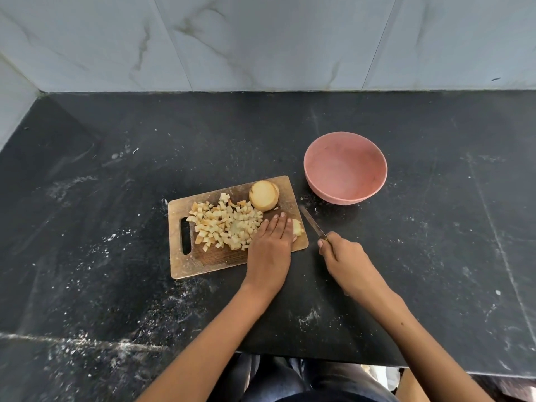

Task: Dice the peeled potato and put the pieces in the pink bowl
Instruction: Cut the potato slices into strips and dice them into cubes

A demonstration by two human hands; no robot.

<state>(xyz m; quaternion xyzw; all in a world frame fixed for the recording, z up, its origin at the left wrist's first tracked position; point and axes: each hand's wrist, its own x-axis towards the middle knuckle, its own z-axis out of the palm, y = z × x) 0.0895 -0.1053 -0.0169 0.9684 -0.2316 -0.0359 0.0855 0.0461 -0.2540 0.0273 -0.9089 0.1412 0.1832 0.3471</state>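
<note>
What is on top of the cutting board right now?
On the cutting board lie a pile of diced potato, uncut slices and a small piece. The left hand rests flat there; whatever lies beneath it is covered.

A rectangular wooden cutting board (203, 264) lies on the black speckled stone bench (116, 169). A heap of small pale diced potato cubes (224, 223) covers its middle, with a stack of round potato slices (264, 195) at the far corner. The left hand (271, 246) lies flat on the board, fingers straight — a small potato piece (297, 227) just beside it. The right hand (342, 253) grips a narrow steel knife (312, 222), blade off the board's edge. The empty round pink bowl (345, 166) stands beyond — apart from the board.
</note>
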